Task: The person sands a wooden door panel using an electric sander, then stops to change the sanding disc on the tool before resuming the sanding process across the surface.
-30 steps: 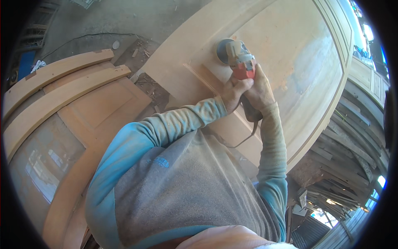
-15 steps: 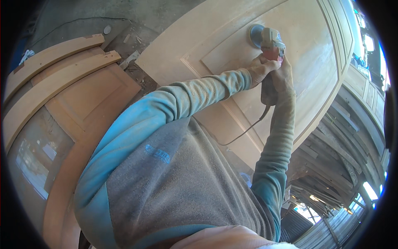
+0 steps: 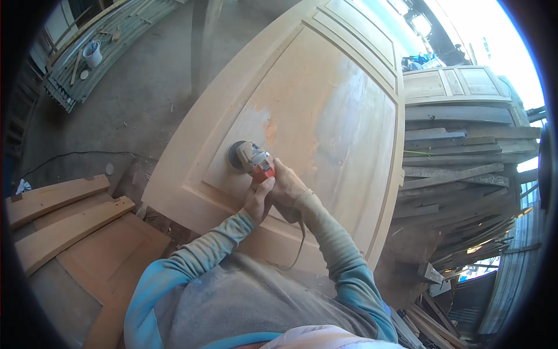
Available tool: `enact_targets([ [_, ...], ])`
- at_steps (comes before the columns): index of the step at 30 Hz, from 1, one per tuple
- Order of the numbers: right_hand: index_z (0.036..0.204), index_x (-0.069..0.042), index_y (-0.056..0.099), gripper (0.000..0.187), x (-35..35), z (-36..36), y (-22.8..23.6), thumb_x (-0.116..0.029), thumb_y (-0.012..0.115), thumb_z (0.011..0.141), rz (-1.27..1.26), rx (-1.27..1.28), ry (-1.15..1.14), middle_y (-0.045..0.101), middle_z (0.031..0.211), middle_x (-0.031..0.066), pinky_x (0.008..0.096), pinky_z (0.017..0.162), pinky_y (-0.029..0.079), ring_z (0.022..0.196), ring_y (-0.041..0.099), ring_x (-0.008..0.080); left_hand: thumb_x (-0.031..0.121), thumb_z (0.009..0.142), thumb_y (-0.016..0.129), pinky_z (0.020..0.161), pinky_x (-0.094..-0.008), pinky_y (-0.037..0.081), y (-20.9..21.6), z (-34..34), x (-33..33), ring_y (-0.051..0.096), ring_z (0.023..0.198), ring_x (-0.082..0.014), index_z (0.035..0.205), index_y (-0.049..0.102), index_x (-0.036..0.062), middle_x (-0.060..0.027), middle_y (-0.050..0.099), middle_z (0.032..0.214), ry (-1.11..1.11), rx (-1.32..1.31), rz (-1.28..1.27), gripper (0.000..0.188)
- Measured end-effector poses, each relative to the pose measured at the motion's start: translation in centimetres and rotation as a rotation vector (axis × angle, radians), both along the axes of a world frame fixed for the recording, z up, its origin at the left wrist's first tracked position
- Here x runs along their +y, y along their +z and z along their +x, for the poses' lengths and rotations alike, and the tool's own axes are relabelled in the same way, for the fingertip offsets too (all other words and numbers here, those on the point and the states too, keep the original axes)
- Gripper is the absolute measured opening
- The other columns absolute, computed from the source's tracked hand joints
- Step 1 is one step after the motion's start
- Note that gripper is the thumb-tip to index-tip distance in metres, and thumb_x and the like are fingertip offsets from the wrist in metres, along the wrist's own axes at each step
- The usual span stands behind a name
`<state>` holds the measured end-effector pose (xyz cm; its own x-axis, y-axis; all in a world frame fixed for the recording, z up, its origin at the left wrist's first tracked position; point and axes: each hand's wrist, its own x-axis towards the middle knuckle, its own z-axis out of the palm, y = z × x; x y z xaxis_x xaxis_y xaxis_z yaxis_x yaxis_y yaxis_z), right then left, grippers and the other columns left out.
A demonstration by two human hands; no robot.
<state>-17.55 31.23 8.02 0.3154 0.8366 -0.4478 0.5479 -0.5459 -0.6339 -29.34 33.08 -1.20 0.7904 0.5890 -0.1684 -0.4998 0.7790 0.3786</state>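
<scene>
Both my hands are wrapped round an angle grinder (image 3: pixel 259 161) fitted with a round sanding disc (image 3: pixel 235 155). My left hand (image 3: pixel 256 200) grips it from the left, thumb near its red part. On the right side of the body, my right hand (image 3: pixel 289 181) is closed about it; the rear of the tool is partly hidden by my hands. The disc meets the left part of a raised panel in a pale wooden door (image 3: pixel 325 99) lying before me. Orange-brown and whitish patches mark the panel. A cord (image 3: pixel 301 247) hangs from the grinder's back toward my body.
Brown door frames with curved rails (image 3: pixel 75 230) lie at the left. Stacked planks (image 3: pixel 459 157) rise on the right, with another panelled door (image 3: pixel 453 84) above them. A white bucket (image 3: pixel 92 53) sits on corrugated sheets (image 3: pixel 125 38) at far left. A dark cable (image 3: pixel 87 153) crosses the floor.
My view has swung, showing more of the door's far end. Both hands still hold the grinder, which has moved along the panel to its left part, closer to my body.
</scene>
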Motion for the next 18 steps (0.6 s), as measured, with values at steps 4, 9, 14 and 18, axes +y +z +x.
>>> enact_targets([
  [4,0.122,0.005,0.054,0.062,2.8,3.8,-0.7,-0.041,0.072,0.084,0.058,-0.008,-0.096,0.068,0.116,0.0304,0.0466,0.092,0.054,0.113,0.067,0.0442,0.020,0.100,0.064,0.103,-0.0364,0.051,-1.1,4.6,3.4,0.061,0.119,-0.0188,0.142,0.050,0.0074,-0.0066,0.060,0.129,-0.053,-0.017,-0.028,0.046],
  [9,0.127,0.002,0.059,0.054,7.0,8.1,-4.0,-0.035,0.069,0.089,0.204,0.113,-0.131,0.071,0.116,0.0214,0.0401,0.093,0.054,0.109,0.070,0.0317,0.030,0.093,0.073,0.097,-0.0370,0.054,-1.7,9.1,8.3,0.065,0.110,-0.0208,0.136,0.054,0.0067,-0.0082,0.063,0.120,-0.079,0.062,-0.073,0.053],
  [14,0.124,-0.001,0.063,0.047,10.6,12.7,-5.9,-0.032,0.071,0.090,0.156,0.021,-0.206,0.072,0.110,0.0141,0.0366,0.085,0.055,0.099,0.069,0.0211,0.039,0.093,0.071,0.096,-0.0409,0.056,-1.7,11.9,12.3,0.063,0.116,-0.0234,0.141,0.051,0.0075,-0.0102,0.061,0.127,-0.165,0.161,0.016,0.061],
  [18,0.124,-0.002,0.063,0.047,11.0,12.6,-4.6,-0.033,0.071,0.090,0.146,-0.044,-0.171,0.072,0.109,0.0134,0.0364,0.084,0.055,0.098,0.068,0.0206,0.040,0.093,0.071,0.099,-0.0405,0.055,-2.0,12.8,13.2,0.062,0.118,-0.0228,0.143,0.048,0.0083,-0.0107,0.061,0.128,-0.189,0.150,0.022,0.064],
])
